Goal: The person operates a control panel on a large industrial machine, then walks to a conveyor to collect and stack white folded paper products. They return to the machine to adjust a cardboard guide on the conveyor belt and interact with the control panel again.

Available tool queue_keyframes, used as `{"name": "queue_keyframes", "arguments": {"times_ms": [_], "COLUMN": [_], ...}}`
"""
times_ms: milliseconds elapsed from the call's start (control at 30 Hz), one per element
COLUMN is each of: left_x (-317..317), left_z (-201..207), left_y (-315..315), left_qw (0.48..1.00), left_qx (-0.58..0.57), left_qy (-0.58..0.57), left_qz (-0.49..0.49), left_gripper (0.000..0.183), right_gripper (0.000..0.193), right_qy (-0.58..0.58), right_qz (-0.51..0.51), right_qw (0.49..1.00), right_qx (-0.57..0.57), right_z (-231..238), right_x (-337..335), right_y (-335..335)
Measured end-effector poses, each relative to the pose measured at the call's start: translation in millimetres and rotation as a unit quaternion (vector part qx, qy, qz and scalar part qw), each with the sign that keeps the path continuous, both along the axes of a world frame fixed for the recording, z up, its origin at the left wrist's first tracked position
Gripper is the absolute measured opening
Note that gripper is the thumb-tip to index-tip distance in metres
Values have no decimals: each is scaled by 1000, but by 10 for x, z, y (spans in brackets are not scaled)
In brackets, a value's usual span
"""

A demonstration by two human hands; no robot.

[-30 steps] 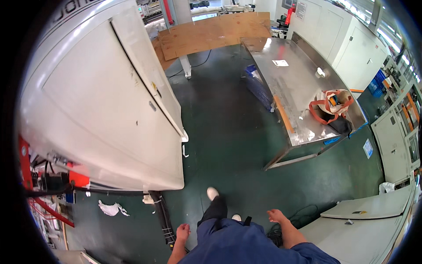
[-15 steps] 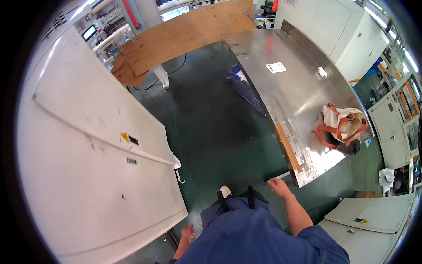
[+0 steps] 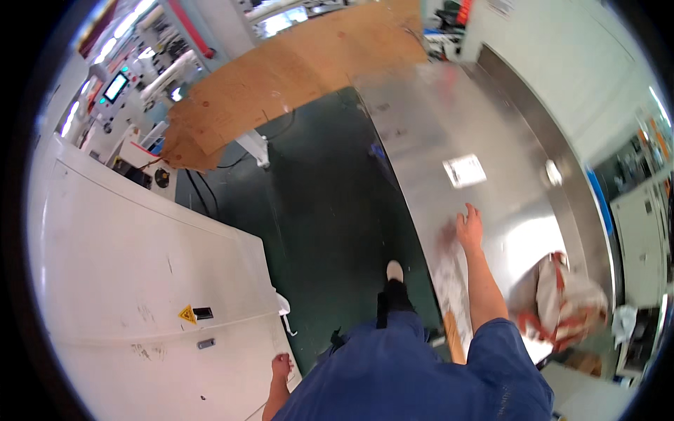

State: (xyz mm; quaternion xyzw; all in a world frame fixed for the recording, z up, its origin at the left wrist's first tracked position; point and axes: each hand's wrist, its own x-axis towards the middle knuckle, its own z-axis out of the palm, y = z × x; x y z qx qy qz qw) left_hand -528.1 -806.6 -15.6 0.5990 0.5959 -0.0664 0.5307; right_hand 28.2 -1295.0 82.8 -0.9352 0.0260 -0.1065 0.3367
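Over the metal table [image 3: 421,182], my right hand [image 3: 470,228] reaches forward with its fingers stretched out and apart, holding nothing. Just beyond its fingertips lies a white printed sheet of paper [image 3: 464,171]. I cannot tell whether the hand touches the tabletop. My left hand [image 3: 282,366] hangs low beside the white cabinet [image 3: 133,259], its fingers loosely curled and nothing visible in them.
A cream tote bag [image 3: 569,295] with red-brown handles rests on the table's near right part. A small white item [image 3: 553,172] lies by the raised back edge. Brown cardboard [image 3: 281,70] spans the far side. Cables [image 3: 203,193] run along the floor at left.
I have stepped forward along the table. My right hand has moved from beside the table's near corner up over its top, and its fingers have opened. My left hand stays low by the cabinet.
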Motion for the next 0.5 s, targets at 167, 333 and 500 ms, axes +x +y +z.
{"name": "queue_keyframes", "arguments": {"times_ms": [167,333,500], "left_x": [488,1159,1573], "left_z": [62,128,-13], "left_y": [-430,-454,-260], "left_qw": [1000,998,985], "left_qx": [4,39,83], "left_qy": [22,48,129], "left_qz": [-7,-27,-73], "left_gripper": [28,36,44], "right_gripper": [51,54,40], "right_qy": [-52,-58,77], "right_qz": [47,198,188], "right_qw": [989,916,921], "right_qx": [-132,-345,-331], "right_z": [-233,-1291,-968], "right_x": [1330,2073,2847], "right_y": [245,-779,-1562]}}
